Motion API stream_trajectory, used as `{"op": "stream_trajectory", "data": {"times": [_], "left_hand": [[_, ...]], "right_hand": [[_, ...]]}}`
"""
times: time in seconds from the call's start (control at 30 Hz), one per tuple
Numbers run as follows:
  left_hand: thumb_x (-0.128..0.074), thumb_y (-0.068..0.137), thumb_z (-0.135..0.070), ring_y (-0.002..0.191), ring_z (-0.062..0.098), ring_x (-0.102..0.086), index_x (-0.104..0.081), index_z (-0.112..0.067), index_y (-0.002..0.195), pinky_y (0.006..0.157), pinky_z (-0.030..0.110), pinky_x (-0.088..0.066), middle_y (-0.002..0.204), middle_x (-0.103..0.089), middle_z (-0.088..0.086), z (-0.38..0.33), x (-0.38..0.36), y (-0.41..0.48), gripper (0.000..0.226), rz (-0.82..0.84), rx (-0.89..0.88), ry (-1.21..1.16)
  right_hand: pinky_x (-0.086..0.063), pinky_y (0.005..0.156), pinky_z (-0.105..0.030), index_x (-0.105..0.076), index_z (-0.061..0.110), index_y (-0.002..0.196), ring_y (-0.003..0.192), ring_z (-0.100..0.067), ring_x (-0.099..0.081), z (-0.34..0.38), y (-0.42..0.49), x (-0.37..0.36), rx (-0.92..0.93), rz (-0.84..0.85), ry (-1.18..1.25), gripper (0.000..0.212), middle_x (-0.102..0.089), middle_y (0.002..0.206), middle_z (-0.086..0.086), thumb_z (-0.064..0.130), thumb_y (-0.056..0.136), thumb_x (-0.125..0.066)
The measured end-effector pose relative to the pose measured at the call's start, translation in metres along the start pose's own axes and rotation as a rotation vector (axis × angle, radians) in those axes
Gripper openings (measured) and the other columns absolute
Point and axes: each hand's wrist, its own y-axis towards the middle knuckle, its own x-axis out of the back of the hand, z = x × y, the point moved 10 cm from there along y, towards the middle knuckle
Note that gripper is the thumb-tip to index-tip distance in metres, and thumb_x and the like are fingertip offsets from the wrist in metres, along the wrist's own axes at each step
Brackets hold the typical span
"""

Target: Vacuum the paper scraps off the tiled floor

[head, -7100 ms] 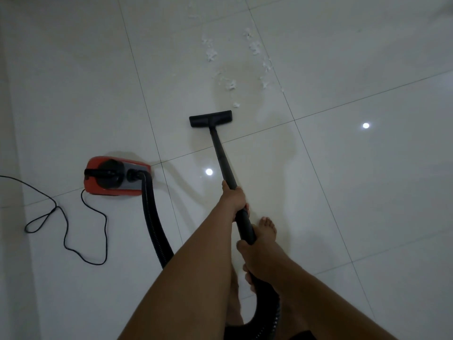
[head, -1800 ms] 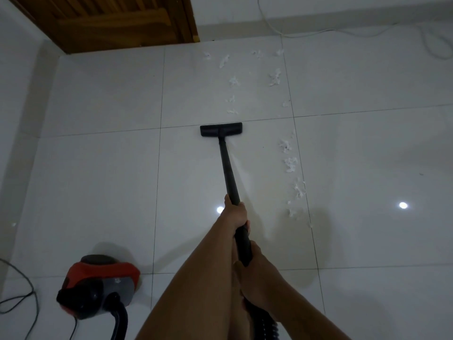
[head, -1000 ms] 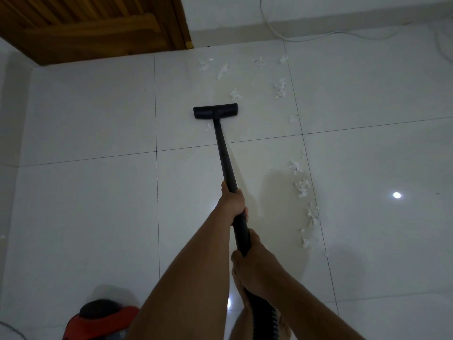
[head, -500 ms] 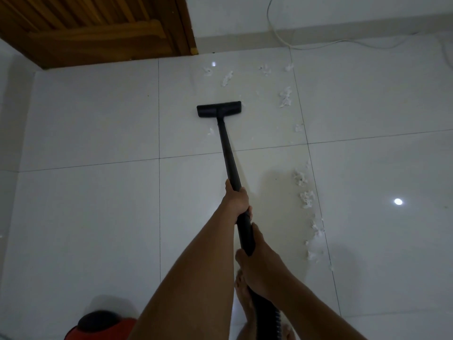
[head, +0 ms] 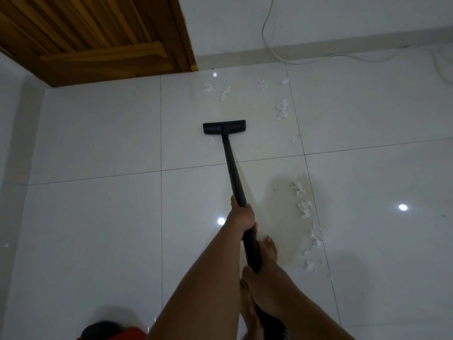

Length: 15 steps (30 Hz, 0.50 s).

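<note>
Both hands are wrapped around the black vacuum wand (head: 234, 177). The left hand (head: 241, 214) grips it higher up, fingers curled round the tube. The right hand (head: 261, 278) clasps it lower down, at 5 o'clock from the left, near where the ribbed hose (head: 272, 327) begins. The wand slopes away toward 12 o'clock and ends in the flat floor head (head: 224, 127), which sits on the white tiled floor (head: 98, 217). The paper scraps (head: 282, 111) lie scattered around the head: one small bit just behind it at 7 o'clock, a few at 12 o'clock close to the wall, a clump at 2 o'clock, and a ragged line along a grout seam at 4 o'clock, well apart from it. A bare foot (head: 269, 246) shows just beside the wand, between the two hands. The red vacuum body (head: 122, 334) peeks in at 7 o'clock of the view. A wooden door (head: 98, 33) stands at 11 o'clock, and a white cable (head: 267, 33) runs down the wall at 1 o'clock
</note>
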Motion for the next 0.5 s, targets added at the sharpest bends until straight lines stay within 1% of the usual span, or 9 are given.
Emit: {"op": "stream_trajectory", "data": {"times": [0.07, 0.13, 0.2, 0.23, 0.27, 0.33, 0.37, 0.43, 0.5], "left_hand": [[-0.036, 0.110, -0.034, 0.054, 0.015, -0.055, 0.006, -0.045, 0.160, 0.055, 0.031, -0.056, 0.079, -0.058, 0.011, -0.011, 0.002, 0.007, 0.066, -0.008, 0.002, -0.031], [-0.036, 0.110, -0.033, 0.053, 0.015, -0.054, 0.005, -0.047, 0.159, 0.055, 0.032, -0.057, 0.078, -0.057, 0.011, -0.023, 0.004, 0.017, 0.066, -0.018, 0.005, -0.063], [-0.037, 0.109, -0.033, 0.054, 0.016, -0.054, 0.001, -0.048, 0.159, 0.063, 0.035, -0.060, 0.079, -0.056, 0.011, -0.038, 0.004, 0.027, 0.064, -0.028, 0.002, -0.084], [-0.038, 0.109, -0.033, 0.055, 0.016, -0.055, 0.000, -0.048, 0.159, 0.068, 0.038, -0.060, 0.079, -0.055, 0.011, -0.045, 0.004, 0.033, 0.063, -0.032, 0.002, -0.090], [-0.038, 0.109, -0.034, 0.054, 0.016, -0.055, -0.001, -0.048, 0.158, 0.071, 0.039, -0.061, 0.079, -0.056, 0.011, -0.053, 0.004, 0.038, 0.063, -0.038, 0.001, -0.091], [-0.038, 0.109, -0.035, 0.051, 0.017, -0.055, -0.003, -0.047, 0.158, 0.071, 0.039, -0.061, 0.079, -0.058, 0.011, -0.068, 0.006, 0.046, 0.062, -0.056, -0.006, -0.077], [-0.037, 0.109, -0.035, 0.050, 0.017, -0.056, -0.002, -0.047, 0.158, 0.069, 0.039, -0.061, 0.078, -0.059, 0.011, -0.077, 0.006, 0.050, 0.062, -0.063, -0.012, -0.065], [-0.036, 0.109, -0.035, 0.050, 0.017, -0.056, -0.001, -0.046, 0.159, 0.070, 0.040, -0.062, 0.077, -0.059, 0.011, -0.093, 0.009, 0.059, 0.062, -0.070, -0.026, -0.042], [-0.036, 0.110, -0.035, 0.052, 0.018, -0.056, 0.001, -0.046, 0.159, 0.071, 0.041, -0.063, 0.078, -0.058, 0.011, -0.107, 0.012, 0.065, 0.062, -0.074, -0.028, -0.043]], "right_hand": [[-0.050, 0.044, -0.023, -0.009, 0.051, 0.153, 0.053, -0.018, -0.064, 0.004, 0.012, 0.005, -0.020, 0.007, -0.003, 0.074, -0.067, 0.099, -0.010, 0.018, 0.098, -0.045], [-0.049, 0.044, -0.020, -0.018, 0.038, 0.157, 0.051, -0.015, -0.063, 0.013, 0.023, 0.014, -0.023, -0.002, -0.020, 0.068, -0.059, 0.102, -0.004, 0.016, 0.099, -0.045], [-0.051, 0.048, -0.018, -0.020, 0.034, 0.158, 0.060, -0.013, -0.066, 0.025, 0.033, 0.024, -0.032, -0.017, -0.039, 0.068, -0.051, 0.102, 0.006, 0.017, 0.099, -0.046], [-0.056, 0.055, -0.021, -0.015, 0.038, 0.159, 0.073, -0.014, -0.070, 0.032, 0.038, 0.029, -0.021, -0.029, -0.066, 0.071, -0.052, 0.107, 0.008, 0.025, 0.097, -0.048], [-0.062, 0.070, -0.030, -0.010, 0.045, 0.157, 0.093, -0.020, -0.072, 0.037, 0.044, 0.035, -0.005, -0.059, -0.125, 0.077, -0.055, 0.119, 0.003, 0.039, 0.090, -0.047], [-0.050, 0.106, -0.054, -0.003, 0.056, 0.149, 0.129, -0.034, -0.058, 0.020, 0.085, 0.040, -0.019, -0.086, -0.216, 0.089, -0.051, 0.146, -0.009, 0.063, 0.066, -0.034], [-0.043, 0.112, -0.058, -0.002, 0.059, 0.145, 0.134, -0.036, -0.054, 0.010, 0.105, 0.041, -0.042, -0.080, -0.227, 0.091, -0.051, 0.148, -0.012, 0.066, 0.059, -0.030], [-0.042, 0.111, -0.060, -0.004, 0.064, 0.140, 0.121, -0.029, -0.062, 0.010, 0.123, 0.047, -0.055, -0.071, -0.203, 0.084, -0.063, 0.136, -0.013, 0.068, 0.060, -0.030], [-0.050, 0.102, -0.059, -0.011, 0.067, 0.136, 0.088, -0.021, -0.068, 0.050, 0.099, 0.062, -0.029, -0.069, -0.175, 0.070, -0.075, 0.108, -0.010, 0.062, 0.072, -0.038]]}}
